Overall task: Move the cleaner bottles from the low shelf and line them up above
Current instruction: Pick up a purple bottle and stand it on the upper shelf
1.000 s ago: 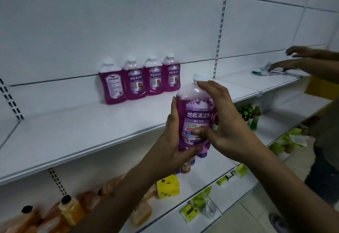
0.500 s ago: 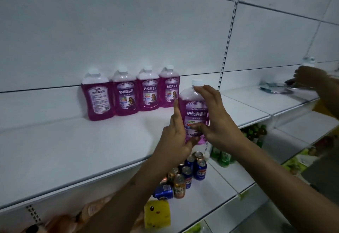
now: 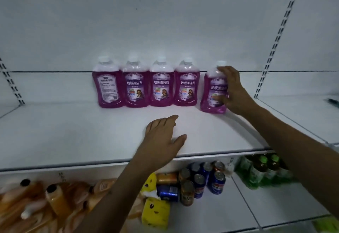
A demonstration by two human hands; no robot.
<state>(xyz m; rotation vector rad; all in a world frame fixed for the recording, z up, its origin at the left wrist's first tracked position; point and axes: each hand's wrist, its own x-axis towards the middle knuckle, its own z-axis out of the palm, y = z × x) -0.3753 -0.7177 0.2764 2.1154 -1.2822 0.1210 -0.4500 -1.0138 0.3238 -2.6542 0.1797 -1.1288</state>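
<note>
With the right hand (image 3: pixel 233 91) gripping the fifth floor cleaner bottle (image 3: pixel 213 93), standing apart just right of the four-bottle row (image 3: pixel 146 84), and the left hand (image 3: pixel 163 139) flat on the upper shelf (image 3: pixel 73 137), slide it left, label forward

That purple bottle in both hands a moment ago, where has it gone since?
The fifth purple floor cleaner bottle now stands on the upper shelf, right of the row of four. The left hand let go and rests on the shelf; the right hand still holds it. The four stayed put.
</note>
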